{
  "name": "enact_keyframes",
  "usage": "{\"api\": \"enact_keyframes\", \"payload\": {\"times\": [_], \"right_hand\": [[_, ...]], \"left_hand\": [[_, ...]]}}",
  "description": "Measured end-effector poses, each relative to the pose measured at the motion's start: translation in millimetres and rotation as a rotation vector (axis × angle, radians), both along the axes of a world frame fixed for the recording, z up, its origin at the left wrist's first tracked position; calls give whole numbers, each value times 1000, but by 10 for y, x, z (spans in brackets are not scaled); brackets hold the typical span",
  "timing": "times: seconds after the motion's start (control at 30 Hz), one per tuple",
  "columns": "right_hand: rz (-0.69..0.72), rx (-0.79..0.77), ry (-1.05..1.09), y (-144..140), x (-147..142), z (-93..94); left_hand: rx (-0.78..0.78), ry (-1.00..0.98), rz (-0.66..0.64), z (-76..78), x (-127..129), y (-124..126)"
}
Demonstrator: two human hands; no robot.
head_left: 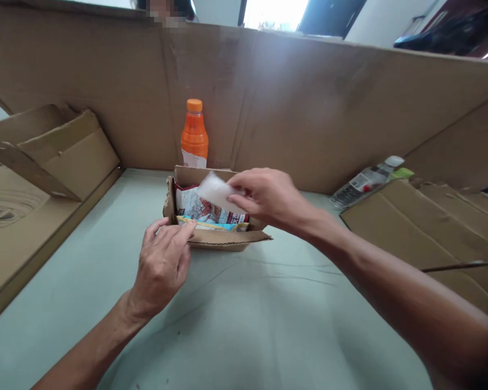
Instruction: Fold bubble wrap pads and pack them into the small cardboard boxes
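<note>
One small white packet (217, 190) sits pinched in the fingers of the right hand (268, 199), held just above the open cardboard box (223, 238), its long axis tilted down toward the snack packs (205, 208) inside. The left hand (165, 262) rests at the box's near edge, fingers loosely curled and gripping nothing, fingertips touching the rim. Behind the box an orange bottle (194, 134) stands upright on the table (244, 325); a clear bottle (366, 181) lies off to the right.

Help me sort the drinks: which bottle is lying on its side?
The clear bottle at the right, white-capped, lying against the cardboard wall. The orange bottle stands upright behind the small box.
</note>
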State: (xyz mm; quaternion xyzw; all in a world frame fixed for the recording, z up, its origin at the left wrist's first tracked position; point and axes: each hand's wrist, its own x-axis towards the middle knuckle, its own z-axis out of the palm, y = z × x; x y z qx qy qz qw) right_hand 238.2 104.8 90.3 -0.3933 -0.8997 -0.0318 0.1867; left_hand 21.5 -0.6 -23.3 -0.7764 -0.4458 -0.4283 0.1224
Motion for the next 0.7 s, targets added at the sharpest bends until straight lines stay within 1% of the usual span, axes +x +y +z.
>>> {"api": "enact_keyframes", "payload": {"times": [0.07,0.13,0.2,0.27,0.33,0.37,0.4,0.43,0.47,0.5,0.53,0.57,0.6,0.63,0.67,0.7], "right_hand": [[11,-140,-252,239,-305,-162],[29,-248,-417,378,-550,-336],[60,-315,-480,450,-695,-443],[96,-364,-460,479,-702,-430],[153,-404,-351,458,-538,-305],[164,-405,-248,421,-388,-224],[145,-379,-113,362,-199,-150],[94,-335,34,282,23,-99],[-5,-264,195,182,261,-86],[-121,-199,328,68,498,-121],[-227,-158,420,-51,713,-207],[-314,-145,487,-169,886,-343],[-365,-193,529,-274,1000,-517],[-378,-278,544,-358,1044,-712],[-377,-351,551,-413,1017,-908],[-362,-425,539,-437,929,-1084]], "left_hand": [[-10,-3,-1,20,-10,39],[-11,0,-13,34,-17,89],[-2,6,-27,41,-20,125],[22,-15,-11,43,-31,134],[49,-87,42,27,-73,122],[44,-149,78,5,-112,113],[12,-227,108,-33,-163,104],[-52,-319,122,-86,-223,97],[-140,-419,123,-157,-286,93],[-245,-517,117,-242,-346,94],[-351,-603,104,-337,-396,99],[-443,-678,87,-434,-431,110],[-519,-742,69,-525,-448,127],[-578,-799,52,-604,-446,150],[-625,-851,28,-663,-427,179],[-661,-900,0,-699,-395,214]]}}
